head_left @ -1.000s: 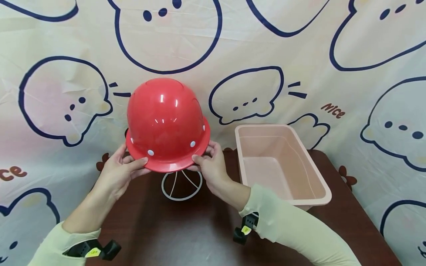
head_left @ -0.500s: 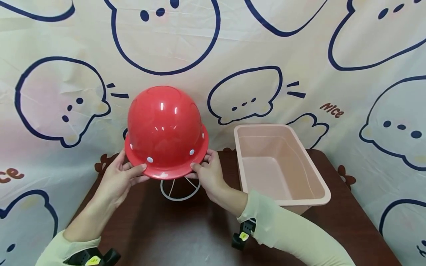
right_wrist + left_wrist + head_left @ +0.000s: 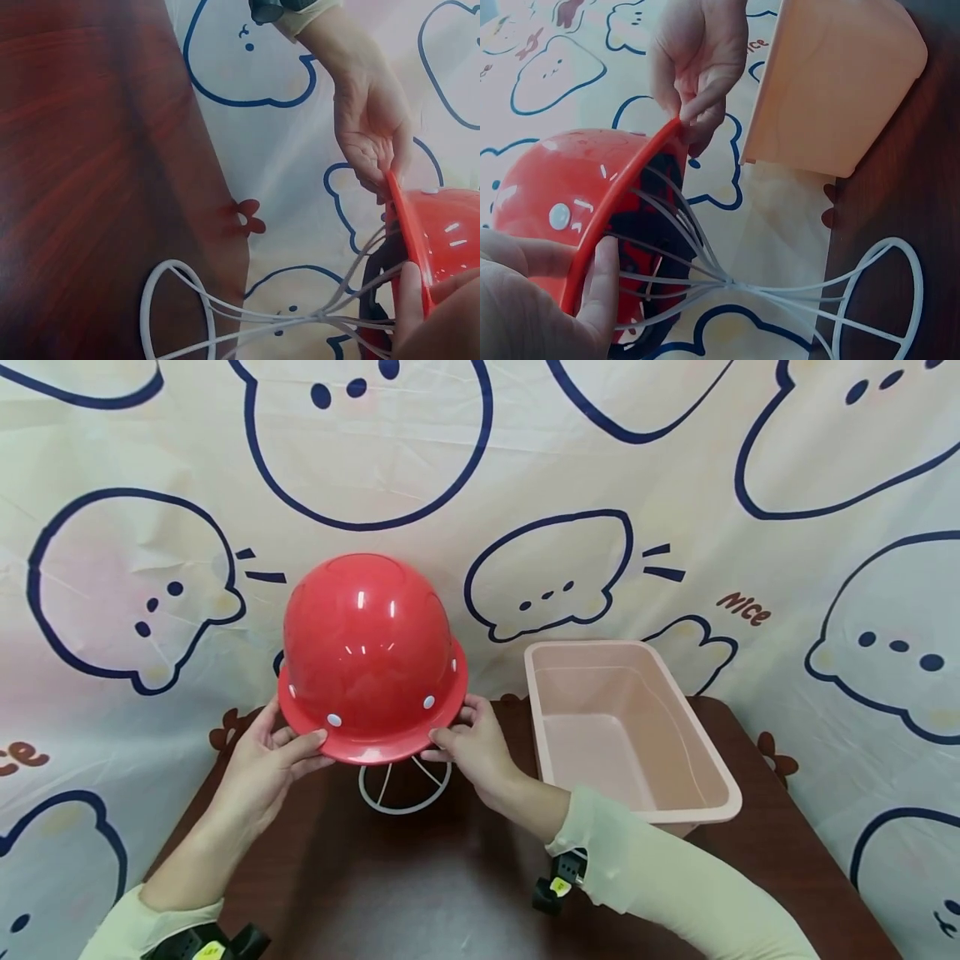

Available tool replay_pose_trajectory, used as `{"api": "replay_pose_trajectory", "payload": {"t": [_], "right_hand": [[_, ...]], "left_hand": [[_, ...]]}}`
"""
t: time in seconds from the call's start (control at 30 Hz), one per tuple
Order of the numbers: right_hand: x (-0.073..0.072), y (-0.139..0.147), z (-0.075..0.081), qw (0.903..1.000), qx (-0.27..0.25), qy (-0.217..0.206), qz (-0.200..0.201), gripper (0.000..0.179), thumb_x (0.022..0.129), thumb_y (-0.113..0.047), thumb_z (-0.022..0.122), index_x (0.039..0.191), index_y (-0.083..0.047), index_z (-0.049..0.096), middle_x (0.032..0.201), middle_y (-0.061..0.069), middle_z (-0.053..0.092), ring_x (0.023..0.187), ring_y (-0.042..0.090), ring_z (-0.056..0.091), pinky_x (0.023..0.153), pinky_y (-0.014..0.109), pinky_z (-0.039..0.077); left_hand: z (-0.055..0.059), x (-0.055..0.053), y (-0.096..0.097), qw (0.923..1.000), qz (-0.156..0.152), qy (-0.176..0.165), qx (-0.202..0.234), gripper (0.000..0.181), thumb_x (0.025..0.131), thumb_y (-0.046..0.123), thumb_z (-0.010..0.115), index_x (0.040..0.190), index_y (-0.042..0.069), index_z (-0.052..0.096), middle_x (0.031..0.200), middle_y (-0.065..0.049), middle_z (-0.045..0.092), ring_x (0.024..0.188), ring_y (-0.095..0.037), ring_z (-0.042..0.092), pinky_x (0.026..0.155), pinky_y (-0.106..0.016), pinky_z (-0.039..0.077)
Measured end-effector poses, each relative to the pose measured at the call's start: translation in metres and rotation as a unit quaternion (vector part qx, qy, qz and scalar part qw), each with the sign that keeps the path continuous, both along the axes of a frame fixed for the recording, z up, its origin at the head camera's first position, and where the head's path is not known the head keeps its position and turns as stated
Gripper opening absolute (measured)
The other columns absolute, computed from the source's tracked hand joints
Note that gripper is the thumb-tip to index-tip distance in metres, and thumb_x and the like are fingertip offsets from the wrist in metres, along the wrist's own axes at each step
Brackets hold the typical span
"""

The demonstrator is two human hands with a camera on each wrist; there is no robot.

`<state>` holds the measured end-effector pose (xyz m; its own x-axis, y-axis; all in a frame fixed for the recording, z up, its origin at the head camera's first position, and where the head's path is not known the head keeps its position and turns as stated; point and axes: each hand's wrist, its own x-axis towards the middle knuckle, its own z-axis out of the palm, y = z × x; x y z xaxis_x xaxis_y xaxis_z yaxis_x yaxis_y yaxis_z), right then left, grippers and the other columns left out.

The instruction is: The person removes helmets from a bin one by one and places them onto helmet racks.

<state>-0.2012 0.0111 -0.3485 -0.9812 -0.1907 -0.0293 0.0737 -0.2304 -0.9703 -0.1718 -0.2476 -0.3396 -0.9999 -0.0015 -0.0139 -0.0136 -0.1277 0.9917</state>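
Note:
A red hard hat (image 3: 367, 643) with white rivets sits over a white wire stand (image 3: 403, 811), whose round base rests on the table. My left hand (image 3: 258, 764) pinches the left of the brim, thumb on top and fingers beneath. On the right side my right hand (image 3: 480, 752) pinches the brim in the same way. The left wrist view shows the stand's wires (image 3: 697, 262) spreading up into the hat (image 3: 562, 180), among its dark inner straps. From the right wrist view, the stand's narrow waist (image 3: 319, 315) shows below the hat (image 3: 450, 225).
A pale pink plastic bin (image 3: 547, 768) stands on the brown table (image 3: 420, 885), to the right of the hat. Behind the table hangs a cloth (image 3: 420, 460) printed with cartoon outlines. A black wrist camera (image 3: 558, 881) is strapped at the right sleeve.
Both hands have lowered the hard hat a little over the stand, so its brim hides more of the base. In the last half second the hat has hardly moved.

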Motion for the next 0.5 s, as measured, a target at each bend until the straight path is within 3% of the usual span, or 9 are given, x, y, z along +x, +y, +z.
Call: {"api": "replay_pose_trajectory", "payload": {"t": [0.2,0.33,0.5], "right_hand": [[-0.005,0.011,0.01,0.9992,0.037,-0.006,0.016,0.059,0.096,0.0,0.062,0.147,-0.001,0.032,0.126,0.02,0.056,0.09,0.023,0.073,0.081,0.036,0.062],[-0.011,0.025,0.018,0.996,0.089,0.0,-0.001,0.063,0.097,-0.005,0.062,0.151,0.0,0.031,0.137,0.021,0.05,0.105,0.031,0.069,0.089,0.04,0.06],[-0.022,0.057,0.033,0.9777,0.204,0.051,-0.007,0.06,0.1,-0.013,0.061,0.153,-0.003,0.036,0.151,0.019,0.043,0.12,0.035,0.062,0.102,0.045,0.052]], "left_hand": [[0.002,-0.002,-0.006,0.9992,-0.022,-0.008,-0.032,0.089,0.097,0.011,0.069,0.165,0.022,0.011,0.125,0.008,0.06,0.097,-0.011,0.073,0.082,-0.028,0.06],[0.005,-0.002,-0.013,0.9949,-0.029,-0.013,-0.096,0.085,0.099,0.021,0.068,0.164,0.017,0.012,0.14,-0.007,0.047,0.101,-0.008,0.07,0.084,-0.027,0.059],[0.015,-0.008,-0.029,0.982,-0.032,-0.033,-0.183,0.09,0.104,0.038,0.058,0.163,0.008,-0.003,0.16,-0.026,0.026,0.097,0.005,0.067,0.089,-0.022,0.055]]}}
